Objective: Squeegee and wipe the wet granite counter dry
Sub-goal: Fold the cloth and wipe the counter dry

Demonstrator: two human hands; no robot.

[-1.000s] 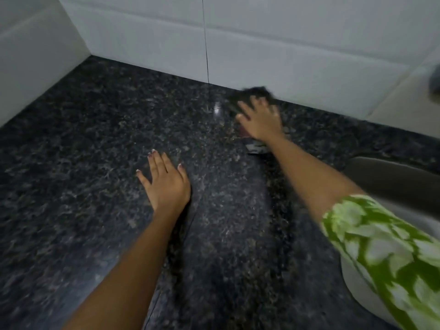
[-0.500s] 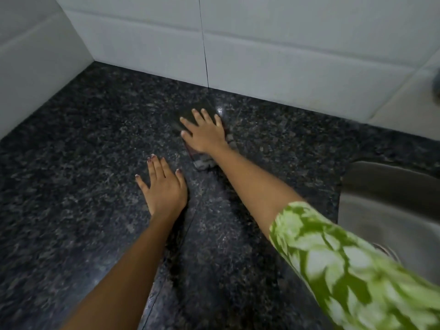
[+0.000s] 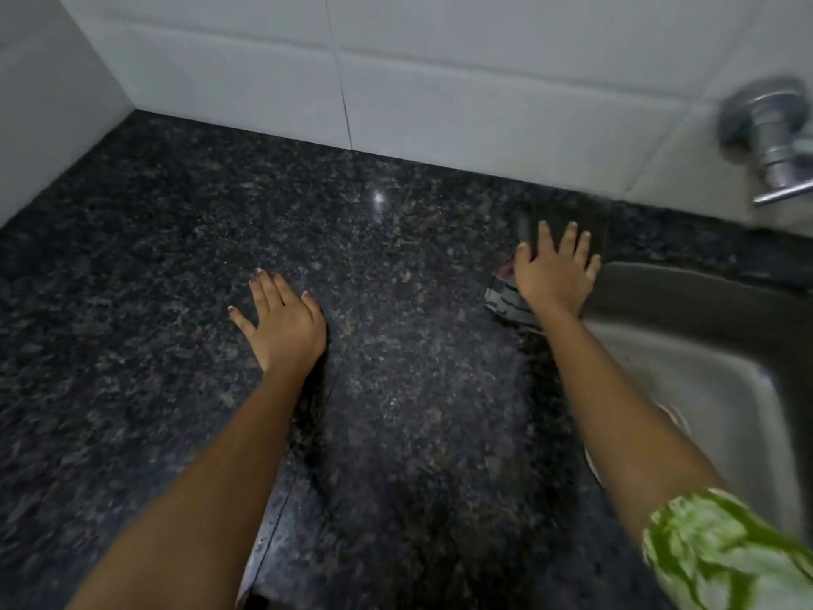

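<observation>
The dark speckled granite counter point(image 3: 167, 266) fills most of the view and shines where light hits it. My right hand point(image 3: 555, 269) lies flat with fingers spread, pressing a dark cloth point(image 3: 506, 297) onto the counter right beside the sink's rim; most of the cloth is hidden under the palm. My left hand point(image 3: 281, 321) rests flat on the granite near the middle, fingers apart, holding nothing. No squeegee is in view.
A steel sink point(image 3: 721, 380) is sunk into the counter at the right. A chrome tap point(image 3: 770, 138) sticks out of the white tiled wall point(image 3: 440, 81) at the upper right. Another white wall point(image 3: 48, 103) closes the left side.
My right hand has swept the cloth from the middle of the counter, near the left hand, over to the right by the sink. The left hand has stayed put.
</observation>
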